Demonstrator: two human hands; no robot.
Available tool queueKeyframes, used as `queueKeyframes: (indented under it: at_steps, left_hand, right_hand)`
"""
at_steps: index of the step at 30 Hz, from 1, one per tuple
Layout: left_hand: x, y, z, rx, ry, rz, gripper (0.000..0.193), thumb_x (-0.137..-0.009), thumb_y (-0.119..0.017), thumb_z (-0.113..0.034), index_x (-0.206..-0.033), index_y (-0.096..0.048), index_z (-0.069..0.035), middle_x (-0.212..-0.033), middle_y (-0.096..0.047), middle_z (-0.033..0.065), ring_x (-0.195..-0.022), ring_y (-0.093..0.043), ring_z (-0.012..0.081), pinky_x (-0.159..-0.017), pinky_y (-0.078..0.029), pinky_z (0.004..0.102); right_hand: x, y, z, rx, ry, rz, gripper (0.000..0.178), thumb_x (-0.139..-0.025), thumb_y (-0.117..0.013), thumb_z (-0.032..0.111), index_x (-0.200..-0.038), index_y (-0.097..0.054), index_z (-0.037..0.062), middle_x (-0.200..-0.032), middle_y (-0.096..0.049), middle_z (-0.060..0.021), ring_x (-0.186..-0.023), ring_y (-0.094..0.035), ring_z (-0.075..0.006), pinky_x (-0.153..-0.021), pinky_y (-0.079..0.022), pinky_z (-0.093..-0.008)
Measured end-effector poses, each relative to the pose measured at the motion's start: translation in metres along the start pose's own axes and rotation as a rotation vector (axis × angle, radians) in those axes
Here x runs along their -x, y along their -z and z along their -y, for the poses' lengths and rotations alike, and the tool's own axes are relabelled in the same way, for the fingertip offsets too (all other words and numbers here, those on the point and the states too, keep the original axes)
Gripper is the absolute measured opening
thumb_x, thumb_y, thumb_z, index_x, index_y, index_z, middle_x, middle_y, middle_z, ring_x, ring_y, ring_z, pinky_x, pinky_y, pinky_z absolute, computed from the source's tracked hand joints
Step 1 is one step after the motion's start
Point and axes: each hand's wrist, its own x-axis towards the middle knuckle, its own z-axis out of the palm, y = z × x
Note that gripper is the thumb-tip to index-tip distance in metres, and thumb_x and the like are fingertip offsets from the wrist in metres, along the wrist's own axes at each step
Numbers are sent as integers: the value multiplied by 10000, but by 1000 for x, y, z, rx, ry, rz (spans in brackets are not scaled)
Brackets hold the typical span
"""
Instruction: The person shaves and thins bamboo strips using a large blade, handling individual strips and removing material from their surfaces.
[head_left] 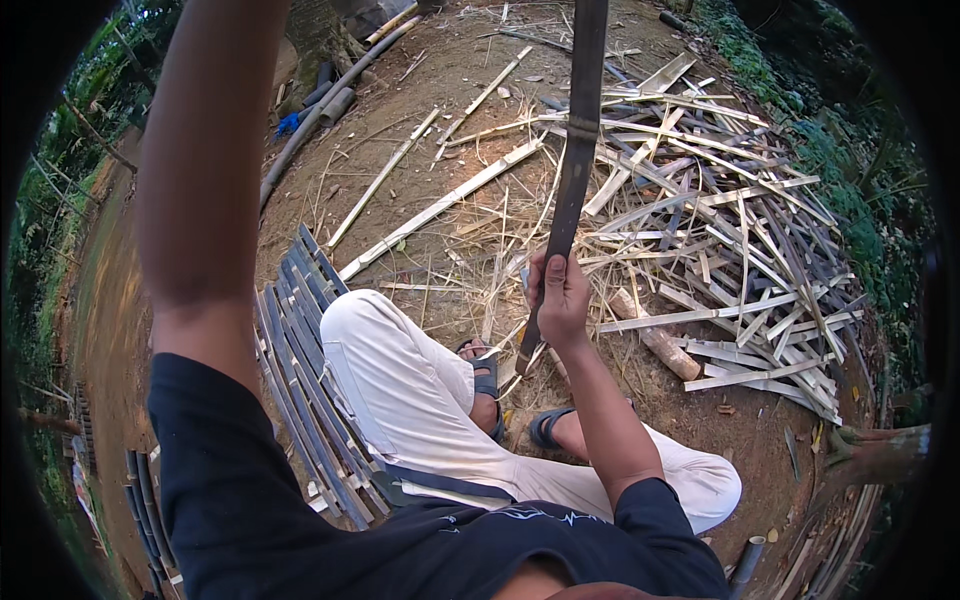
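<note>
My right hand (562, 300) is closed around a long dark bamboo strip (585, 90), with the thumb lying along its face. The strip stands nearly upright and leans a little. Its lower end hangs just above the ground near my sandalled feet, and its upper end runs out of view at the top. My left arm (210, 170) is raised high at the left, and the hand is beyond the upper edge of the picture. Beside my left leg lies a row of dark bamboo strips (305, 370), placed side by side.
A large tangled pile of split bamboo pieces (740, 250) covers the ground at the right. A short pale log (655, 335) lies at its near edge. Loose slats (445, 205) and shavings are scattered ahead. A long grey pole (320, 110) lies at the far left.
</note>
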Motion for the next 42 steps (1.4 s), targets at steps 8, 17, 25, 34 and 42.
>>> queueKeyframes:
  at_steps: [8,17,25,34,42]
  left_hand:
    - [340,-18,26,148,1058,731,606,-1059,-331,-514,-1226,-530,33,-1115,-617,152,-1083,-581,237,-979,-438,374]
    - [429,-1,-40,978,1706,593,307,-1077,-402,-378,-1046,-506,-91,-679,-393,-34,-467,-350,44,-414,-300,214]
    - [459,30,-34,602,2027,568,285,-1078,-407,-361,-972,-469,-103,-653,-353,-37,-423,-255,37,-368,-203,232]
    - [460,39,-30,597,1939,702,302,-1039,-423,-160,-1323,-474,-71,-735,-407,-18,-497,-343,56,-428,-288,230]
    - [416,92,-54,525,1943,669,342,-1040,-451,-117,-1378,-468,-71,-747,-448,-28,-508,-340,42,-422,-265,230]
  right_hand:
    - [-68,24,87,-520,-179,-81,369,-1073,-362,424,-1082,-469,70,-637,-395,3,-470,-357,-70,-427,-339,-231]
    - [-81,22,11,-561,-428,-255,399,-1078,-336,416,-1124,-453,38,-729,-518,-52,-599,-535,-152,-564,-481,-292]
    - [113,132,-137,1387,-828,502,644,-881,-709,376,-1329,-473,-23,-1287,-533,-271,-1228,-510,-402,-997,-453,-467]
    - [163,166,-211,1481,-766,323,710,-767,-760,176,-1356,-396,17,-1293,-512,-234,-1220,-501,-414,-1011,-443,-483]
    - [130,128,-114,1122,-892,-135,403,-782,-705,298,-1019,-613,-15,-944,-684,-256,-889,-671,-423,-815,-514,-481]
